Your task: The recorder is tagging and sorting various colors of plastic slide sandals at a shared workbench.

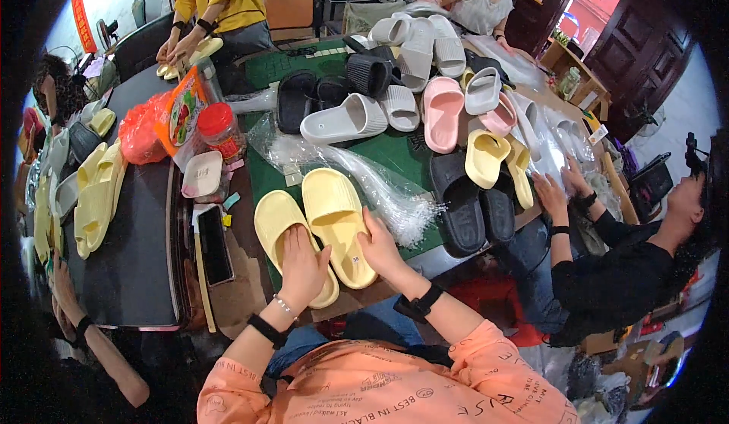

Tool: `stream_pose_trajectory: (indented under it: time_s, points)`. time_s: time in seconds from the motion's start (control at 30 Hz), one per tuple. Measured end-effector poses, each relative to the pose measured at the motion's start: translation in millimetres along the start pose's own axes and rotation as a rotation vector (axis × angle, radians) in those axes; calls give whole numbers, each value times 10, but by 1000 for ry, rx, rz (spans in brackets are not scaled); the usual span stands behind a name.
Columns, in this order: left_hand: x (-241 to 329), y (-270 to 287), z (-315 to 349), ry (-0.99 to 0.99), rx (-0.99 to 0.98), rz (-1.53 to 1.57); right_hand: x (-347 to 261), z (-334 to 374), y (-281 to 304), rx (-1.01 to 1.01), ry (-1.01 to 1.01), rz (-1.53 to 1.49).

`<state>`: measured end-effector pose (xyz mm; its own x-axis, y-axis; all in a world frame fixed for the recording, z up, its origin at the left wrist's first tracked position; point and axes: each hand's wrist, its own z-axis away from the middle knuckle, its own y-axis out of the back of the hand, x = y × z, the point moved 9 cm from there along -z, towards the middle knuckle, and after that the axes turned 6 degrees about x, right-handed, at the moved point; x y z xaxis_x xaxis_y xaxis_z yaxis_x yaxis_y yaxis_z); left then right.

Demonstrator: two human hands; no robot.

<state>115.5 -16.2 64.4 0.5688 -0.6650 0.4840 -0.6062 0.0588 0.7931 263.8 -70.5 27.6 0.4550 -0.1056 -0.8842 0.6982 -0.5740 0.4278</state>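
Note:
Two pale yellow slippers lie side by side before me, toes pointing away. My left hand [304,271] reaches under the strap of the left slipper [275,213], gripping it; the fingertips are hidden inside. At the outer edge of the right slipper [331,193], my right hand [382,251] holds its side near the strap. A clear plastic bag [357,167] with a fan of thin white plastic strands [410,215] lies just beyond them on the green mat [262,177]. To the right of my right hand stand black slippers [459,211].
Grey, pink, black and yellow slippers are heaped across the table, including a pink slipper [443,124]. At left are a phone [216,245], a red-lidded jar [220,132] and a dark side table [137,272] bearing slippers. Co-workers sit or stand around; one's hands [558,192] are at right.

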Motion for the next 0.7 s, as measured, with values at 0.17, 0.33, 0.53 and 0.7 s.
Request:
stream_pose_trajectory:
  time_s: [0.17, 0.33, 0.53, 0.7]
  points:
    - [-181, -112, -152, 115, 63, -81, -414, 35, 335, -34, 55, -10]
    - [-264, -173, -126, 198, 5, -140, -120, 107, 1398, 260, 27, 364]
    - [-238, -128, -127, 185, 21, -160, 26, 69, 1637, 307, 125, 655]
    - [-215, -185, -90, 179, 17, -137, 150, -59, 1572, 267, 186, 728]
